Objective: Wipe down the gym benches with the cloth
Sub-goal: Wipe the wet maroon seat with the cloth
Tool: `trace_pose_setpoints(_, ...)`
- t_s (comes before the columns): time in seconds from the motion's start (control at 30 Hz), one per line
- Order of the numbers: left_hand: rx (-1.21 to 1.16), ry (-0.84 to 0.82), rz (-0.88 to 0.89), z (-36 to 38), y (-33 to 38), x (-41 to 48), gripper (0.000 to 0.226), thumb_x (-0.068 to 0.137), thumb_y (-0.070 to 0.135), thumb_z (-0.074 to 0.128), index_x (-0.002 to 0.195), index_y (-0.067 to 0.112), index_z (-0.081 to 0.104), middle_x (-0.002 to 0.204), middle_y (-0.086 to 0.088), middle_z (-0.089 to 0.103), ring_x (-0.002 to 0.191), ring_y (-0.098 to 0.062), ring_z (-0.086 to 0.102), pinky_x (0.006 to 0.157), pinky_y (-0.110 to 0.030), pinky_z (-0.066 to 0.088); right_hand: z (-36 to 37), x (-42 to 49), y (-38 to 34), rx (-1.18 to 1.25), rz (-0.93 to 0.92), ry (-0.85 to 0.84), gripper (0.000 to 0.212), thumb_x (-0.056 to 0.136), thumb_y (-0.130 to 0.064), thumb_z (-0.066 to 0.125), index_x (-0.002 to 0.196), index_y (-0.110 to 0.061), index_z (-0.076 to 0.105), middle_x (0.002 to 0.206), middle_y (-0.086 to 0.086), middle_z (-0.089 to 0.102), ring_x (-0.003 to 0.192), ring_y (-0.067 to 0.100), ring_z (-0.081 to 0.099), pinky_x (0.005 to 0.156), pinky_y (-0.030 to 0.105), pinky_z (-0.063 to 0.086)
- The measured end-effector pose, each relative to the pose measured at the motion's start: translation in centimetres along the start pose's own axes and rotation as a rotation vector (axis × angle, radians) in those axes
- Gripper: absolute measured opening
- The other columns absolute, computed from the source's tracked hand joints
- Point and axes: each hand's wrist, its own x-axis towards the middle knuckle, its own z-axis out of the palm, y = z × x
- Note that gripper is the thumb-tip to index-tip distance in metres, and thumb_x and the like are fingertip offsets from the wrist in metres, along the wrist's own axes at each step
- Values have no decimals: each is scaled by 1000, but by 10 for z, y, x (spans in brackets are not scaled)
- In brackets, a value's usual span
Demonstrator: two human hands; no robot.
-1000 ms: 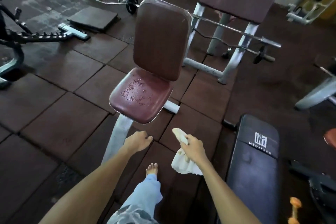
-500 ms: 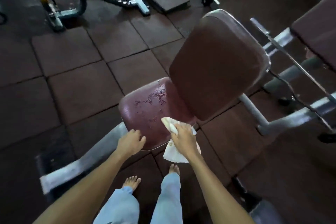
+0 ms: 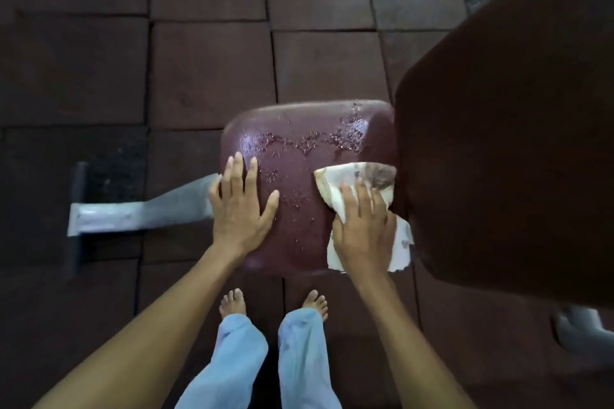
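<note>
The gym bench (image 3: 292, 242) is seen from above: its maroon backrest (image 3: 505, 143) fills the right, and a grey metal foot (image 3: 139, 216) extends left. The left hand (image 3: 237, 209) is laid flat on the seat, fingers spread. The cloth (image 3: 349, 176) is pressed onto the seat's right side, beside the backrest, under the extended fingers of the right hand (image 3: 362, 226). Water droplets (image 3: 312, 143) are scattered across the seat between the hands.
</note>
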Motion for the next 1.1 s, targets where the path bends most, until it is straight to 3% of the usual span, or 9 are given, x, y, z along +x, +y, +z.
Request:
trace_pose_setpoints(0.17, -61, 117, 18, 9, -7, 0, 63, 91, 48, 34, 145, 15, 38, 156, -12, 28, 144, -26, 23, 112, -48, 19, 4, -14, 7, -57, -40, 40, 59, 82, -36, 39, 139, -22, 47, 152, 6, 41, 133, 32, 44, 95, 49, 43)
trace_pose_setpoints(0.4, -131, 213, 20, 16, -10, 3, 59, 89, 41, 39, 142, 16, 43, 154, -10, 33, 143, -24, 26, 110, -48, 21, 3, 118, -21, 2, 111, 13, 58, 88, -44, 40, 142, -23, 45, 158, 5, 31, 143, 31, 29, 107, 55, 31)
trace_pose_setpoints(0.5, -142, 234, 30, 17, -11, 1, 58, 88, 39, 39, 141, 15, 44, 153, -11, 34, 143, -24, 27, 111, -49, 21, 6, 99, -21, -12, 72, 32, 52, 94, -47, 41, 142, -27, 45, 159, 1, 30, 142, 30, 31, 104, 53, 35)
trace_pose_setpoints(0.67, -131, 231, 17, 16, -10, 2, 58, 87, 36, 41, 141, 15, 45, 153, -11, 35, 142, -24, 27, 110, -48, 21, 3, -10, -2, -39, -26, -5, 53, 91, -37, 38, 142, -23, 46, 158, 5, 32, 142, 31, 33, 97, 52, 44)
trace_pose_setpoints(0.77, -145, 262, 21, 19, -10, 3, 58, 86, 35, 41, 140, 15, 46, 152, -11, 36, 142, -23, 28, 110, -47, 21, 7, 25, 5, -13, -28, 2, 53, 89, -35, 40, 140, -21, 49, 154, 7, 38, 140, 32, 36, 98, 51, 42)
trace_pose_setpoints(0.87, -145, 301, 20, 22, -11, 1, 57, 86, 33, 41, 140, 14, 47, 152, -11, 37, 142, -23, 28, 110, -44, 21, 8, 126, -8, -3, 63, 99, 50, 93, -36, 40, 138, -18, 51, 151, 11, 42, 136, 36, 40, 101, 51, 41)
trace_pose_setpoints(0.93, -145, 320, 27, 23, -11, 1, 56, 87, 32, 42, 140, 15, 47, 151, -10, 38, 142, -23, 29, 110, -42, 20, 5, 173, -20, 0, 133, 25, 50, 96, -40, 39, 142, -21, 46, 156, 9, 34, 141, 34, 31, 109, 52, 32)
trace_pose_setpoints(1.0, -150, 322, 33, 22, -12, 1, 55, 87, 31, 43, 139, 15, 47, 151, -10, 38, 142, -22, 29, 110, -41, 19, 8, 171, -22, -11, 116, -7, 50, 98, -42, 37, 144, -25, 42, 158, 3, 29, 144, 30, 25, 111, 50, 28)
trace_pose_setpoints(1.1, -158, 318, 24, 22, -13, 2, 55, 87, 32, 43, 139, 16, 48, 151, -9, 38, 142, -21, 29, 111, -41, 19, 7, 104, -12, -6, 11, 109, 50, 93, -37, 40, 141, -26, 48, 155, 2, 37, 139, 29, 36, 102, 46, 38)
